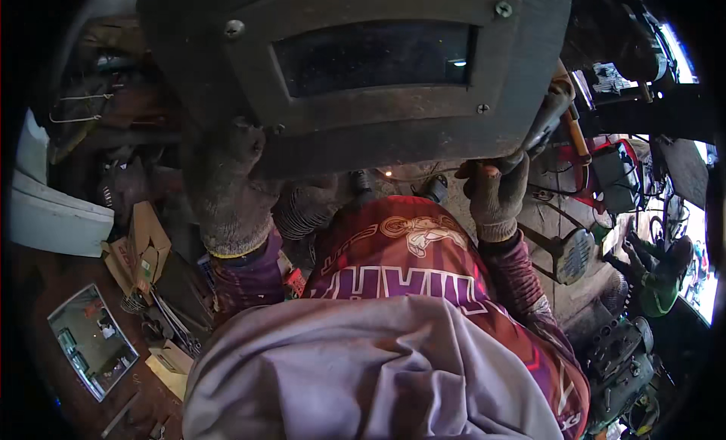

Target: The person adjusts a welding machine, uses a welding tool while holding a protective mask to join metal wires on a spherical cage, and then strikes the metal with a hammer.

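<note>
A dark welding mask point(363, 130) with a rectangular tinted window point(378, 58) fills the upper middle, held up in front of me. My left hand point(231, 187), in a worn knit glove, is closed on its lower left edge. Under the mask's lower right corner, my right hand point(499, 194) has its gloved fingers curled. A dark rounded piece shows at those fingers, partly behind the mask, and I cannot make out what it is. Just beyond, a grey metal object point(546, 122) sticks out past the mask's right edge.
A round-topped stool point(573, 255) stands to the right. Behind it are a red and grey machine point(616, 175) with cables and a person in green point(662, 289). To the left lie an opened cardboard box point(140, 247), a framed mirror point(92, 342) and a white curved panel point(57, 213).
</note>
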### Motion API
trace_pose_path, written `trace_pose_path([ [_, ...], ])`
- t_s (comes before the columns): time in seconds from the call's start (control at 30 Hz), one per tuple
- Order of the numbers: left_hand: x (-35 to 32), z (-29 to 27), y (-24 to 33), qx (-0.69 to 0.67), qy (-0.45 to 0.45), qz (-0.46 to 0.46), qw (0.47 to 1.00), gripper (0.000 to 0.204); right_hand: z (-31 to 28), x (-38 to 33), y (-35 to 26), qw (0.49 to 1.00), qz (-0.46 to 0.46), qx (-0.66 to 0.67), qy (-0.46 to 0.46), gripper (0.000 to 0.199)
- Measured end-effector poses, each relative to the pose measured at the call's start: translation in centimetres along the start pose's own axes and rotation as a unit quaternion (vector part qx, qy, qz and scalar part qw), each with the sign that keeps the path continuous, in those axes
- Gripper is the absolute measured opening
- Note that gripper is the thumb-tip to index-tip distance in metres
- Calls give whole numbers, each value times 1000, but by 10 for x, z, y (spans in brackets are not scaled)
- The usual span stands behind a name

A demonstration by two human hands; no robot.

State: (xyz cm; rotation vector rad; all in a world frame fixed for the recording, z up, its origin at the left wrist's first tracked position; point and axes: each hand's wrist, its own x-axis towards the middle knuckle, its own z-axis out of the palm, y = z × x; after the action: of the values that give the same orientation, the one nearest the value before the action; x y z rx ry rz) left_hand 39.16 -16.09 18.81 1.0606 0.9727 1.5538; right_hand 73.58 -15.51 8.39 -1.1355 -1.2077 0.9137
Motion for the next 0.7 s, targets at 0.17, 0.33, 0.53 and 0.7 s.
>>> trace_pose_path([
  [0.17, 20, -6, 11, -10, 119, 62, 991, 45, -11, -6, -5, 999, 9, -16, -29, 60],
  [0.33, 33, -28, 52, -167, -39, -45, 984, 47, -4, -24, 0, 999, 47, -10, -18, 72],
  [0.53, 48, -82, 36, -193, 12, -43, 980, 58, 13, -32, -11, 997, 69, -29, 1, 49],
  [0.7, 57, -74, 29, -180, -39, -83, 979, 58, 21, -41, -6, 995, 64, -70, 26, 51],
])
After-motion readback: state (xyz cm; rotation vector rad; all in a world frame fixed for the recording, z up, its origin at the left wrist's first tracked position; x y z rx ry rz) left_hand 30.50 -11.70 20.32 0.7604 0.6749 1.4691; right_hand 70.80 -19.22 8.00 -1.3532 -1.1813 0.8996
